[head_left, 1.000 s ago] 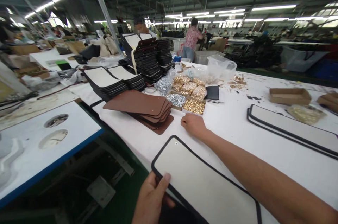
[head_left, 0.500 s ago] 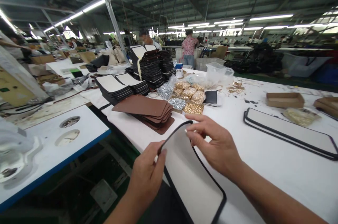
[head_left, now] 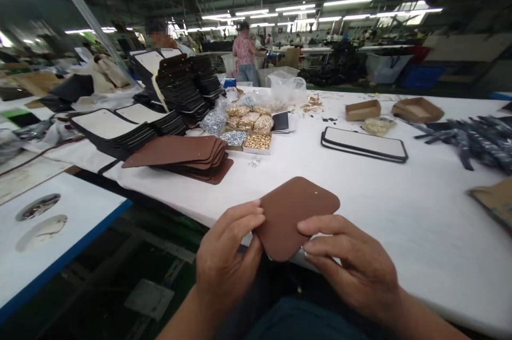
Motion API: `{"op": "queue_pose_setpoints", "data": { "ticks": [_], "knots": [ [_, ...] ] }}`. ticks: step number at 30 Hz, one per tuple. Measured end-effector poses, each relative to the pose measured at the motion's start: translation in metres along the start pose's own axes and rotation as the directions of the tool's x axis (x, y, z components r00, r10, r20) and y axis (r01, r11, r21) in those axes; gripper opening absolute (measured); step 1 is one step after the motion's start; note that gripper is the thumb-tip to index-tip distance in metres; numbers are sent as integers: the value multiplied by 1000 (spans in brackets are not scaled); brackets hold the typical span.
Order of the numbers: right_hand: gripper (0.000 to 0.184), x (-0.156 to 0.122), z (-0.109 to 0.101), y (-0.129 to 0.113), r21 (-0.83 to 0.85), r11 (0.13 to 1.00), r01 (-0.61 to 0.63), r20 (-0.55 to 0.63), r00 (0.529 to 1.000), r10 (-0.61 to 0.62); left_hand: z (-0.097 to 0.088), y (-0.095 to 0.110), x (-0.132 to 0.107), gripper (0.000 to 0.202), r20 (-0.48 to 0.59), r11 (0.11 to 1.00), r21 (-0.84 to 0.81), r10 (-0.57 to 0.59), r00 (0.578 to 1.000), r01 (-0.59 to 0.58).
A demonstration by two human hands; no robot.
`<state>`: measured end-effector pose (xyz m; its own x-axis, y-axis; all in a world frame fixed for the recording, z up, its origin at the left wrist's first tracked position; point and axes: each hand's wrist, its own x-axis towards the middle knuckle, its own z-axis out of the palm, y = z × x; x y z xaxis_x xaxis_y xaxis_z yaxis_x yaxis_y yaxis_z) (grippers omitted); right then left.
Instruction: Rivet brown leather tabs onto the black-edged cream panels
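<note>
A brown leather-like panel (head_left: pixel 294 217) with rounded corners is held tilted above the near table edge, its brown face toward me. One small pale dot shows near its far right corner. My left hand (head_left: pixel 230 252) grips the left edge, thumb underneath and fingers on top. My right hand (head_left: pixel 348 262) pinches the near right edge, and a tiny shiny piece shows by its fingertips, too small to name. A fanned stack of brown panels (head_left: pixel 180 153) lies beyond my left hand. Behind it are small boxes of gold metal bits (head_left: pixel 258 141) and silver metal bits (head_left: pixel 234 138).
Black-edged white panels (head_left: pixel 108 124) are stacked at the left, with a taller stack (head_left: pixel 184 89) behind. Two more white panels (head_left: pixel 364 143) lie to the right near open cardboard boxes (head_left: pixel 418 109). A blue-edged worktable (head_left: pixel 88 228) stands at lower left. People are further back.
Before, a white face with black edging was toward me; now a brown face shows. My hands have come lower and nearer the panel's middle, and the view has swung right.
</note>
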<state>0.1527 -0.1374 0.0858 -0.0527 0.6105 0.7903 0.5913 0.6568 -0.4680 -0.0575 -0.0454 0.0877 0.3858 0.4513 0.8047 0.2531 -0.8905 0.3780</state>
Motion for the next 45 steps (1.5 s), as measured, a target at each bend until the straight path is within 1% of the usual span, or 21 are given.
{"op": "queue_pose_setpoints", "data": {
  "ticks": [4, 6, 9, 12, 19, 23, 26, 29, 31, 33, 36, 38, 40, 42, 44, 45],
  "knots": [
    [19, -8, 4, -5, -53, 997, -60, -6, 998, 60, -2, -9, -4, 39, 115, 996, -90, 38, 993, -27],
    [20, -11, 7, -6, -71, 994, -86, -1, 996, 86, -4, -15, -6, 41, 149, 991, -132, 53, 987, -33],
    [25, -16, 11, -8, -91, 986, -141, -3, 990, 141, -5, -22, -6, 41, 180, 983, -181, 68, 981, -35],
    [25, -19, 15, -11, -104, 978, -183, -15, 983, 183, -4, -27, -5, 39, 214, 981, -186, 87, 973, -46],
    [20, -15, 17, -13, -132, 970, -204, -14, 979, 204, -2, -37, -2, 37, 277, 973, -217, 139, 951, -79],
    [21, -12, 13, -12, -139, 971, -193, 11, 980, 197, 0, -39, -2, 36, 274, 965, -248, 154, 949, -85],
    [23, -9, 11, -9, -122, 973, -198, 19, 979, 202, 2, -39, -2, 35, 263, 956, -286, 138, 955, -60],
    [22, -4, 8, -4, -76, 974, -213, 25, 976, 215, 4, -39, 1, 34, 280, 947, -320, 110, 954, -16],
    [18, 0, 7, 0, -39, 972, -233, 27, 972, 234, 5, -39, 4, 33, 315, 940, -337, 68, 947, 45],
    [14, 4, 6, 5, 4, 971, -241, 37, 970, 240, 7, -38, 8, 30, 356, 925, -355, -3, 934, 138],
    [10, 9, 7, 14, 50, 975, -216, 75, 974, 212, 10, -35, 16, 24, 419, 853, -412, -136, 898, 322],
    [10, 12, 8, 20, 50, 979, -199, 91, 977, 194, 13, -32, 21, 17, 471, 765, -451, -233, 851, 459],
    [12, 15, 10, 26, 37, 984, -177, 92, 981, 173, 16, -30, 25, 13, 529, 659, -466, -328, 783, 591],
    [13, 17, 13, 32, 29, 987, -156, 82, 985, 153, 19, -28, 25, 12, 588, 543, -464, -402, 702, 700],
    [13, 18, 17, 37, 29, 989, -144, 76, 987, 142, 22, -27, 23, 14, 634, 429, -471, -443, 634, 771],
    [13, 18, 18, 39, 31, 989, -148, 77, 986, 145, 24, -28, 22, 15, 649, 378, -479, -455, 610, 792]
  ]
}}
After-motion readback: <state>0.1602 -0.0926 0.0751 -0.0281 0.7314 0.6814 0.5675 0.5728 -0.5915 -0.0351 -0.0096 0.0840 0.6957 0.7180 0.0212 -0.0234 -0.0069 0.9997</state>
